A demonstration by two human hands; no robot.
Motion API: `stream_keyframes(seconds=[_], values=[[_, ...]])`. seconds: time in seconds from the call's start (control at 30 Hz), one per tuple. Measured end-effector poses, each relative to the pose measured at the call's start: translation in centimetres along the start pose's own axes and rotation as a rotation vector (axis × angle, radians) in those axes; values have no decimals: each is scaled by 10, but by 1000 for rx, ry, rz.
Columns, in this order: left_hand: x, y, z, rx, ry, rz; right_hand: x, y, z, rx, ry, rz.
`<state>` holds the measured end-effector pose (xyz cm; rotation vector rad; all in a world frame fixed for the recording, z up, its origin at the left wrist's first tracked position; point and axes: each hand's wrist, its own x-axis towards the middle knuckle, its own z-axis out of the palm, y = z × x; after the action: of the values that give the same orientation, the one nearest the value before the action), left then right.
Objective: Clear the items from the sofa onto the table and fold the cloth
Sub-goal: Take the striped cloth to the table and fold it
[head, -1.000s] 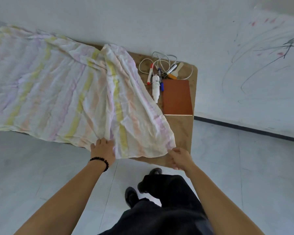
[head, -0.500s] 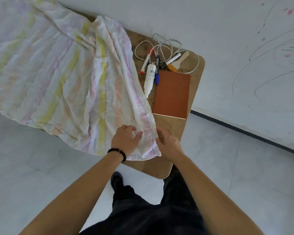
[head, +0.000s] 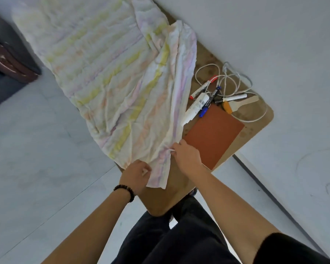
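A crumpled white cloth (head: pixel 111 77) with yellow, pink and purple stripes lies spread over most of the wooden table (head: pixel 171 195). My left hand (head: pixel 136 175) pinches the cloth's near hem. Close beside it, my right hand (head: pixel 187 156) pinches the cloth's edge at the corner. On the table's right end lie an orange-brown notebook (head: pixel 213 138), a white tube (head: pixel 195 106), a red-capped marker (head: pixel 202 88), a blue marker (head: pixel 208 105), a white cable (head: pixel 234 79) and a wooden tool (head: pixel 242 103).
A dark sofa (head: pixel 6 60) shows at the left edge. A pale wall with scribbles runs behind and to the right of the table. Light tiled floor surrounds the table, and my dark trousers and a shoe are below the near edge.
The view has tilted and moved closer. My two hands have drawn together at the cloth's near right corner, and both now pinch its edge.
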<state>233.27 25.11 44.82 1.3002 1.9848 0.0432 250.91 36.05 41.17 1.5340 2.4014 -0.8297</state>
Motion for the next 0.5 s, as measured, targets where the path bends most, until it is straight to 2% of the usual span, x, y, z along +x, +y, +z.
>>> stream_keyframes(seconds=[0.1,0.3,0.43,0.5], values=[[-4,7,1,-6,67,-8,3,-6,-20,105,-7,-67],[16,10,23,204,105,49,-19,-16,-38,13,126,-272],[4,7,38,-118,343,52,-23,-11,-54,-38,122,-364],[-11,7,33,-272,423,9,-11,-3,-60,-202,118,-471]])
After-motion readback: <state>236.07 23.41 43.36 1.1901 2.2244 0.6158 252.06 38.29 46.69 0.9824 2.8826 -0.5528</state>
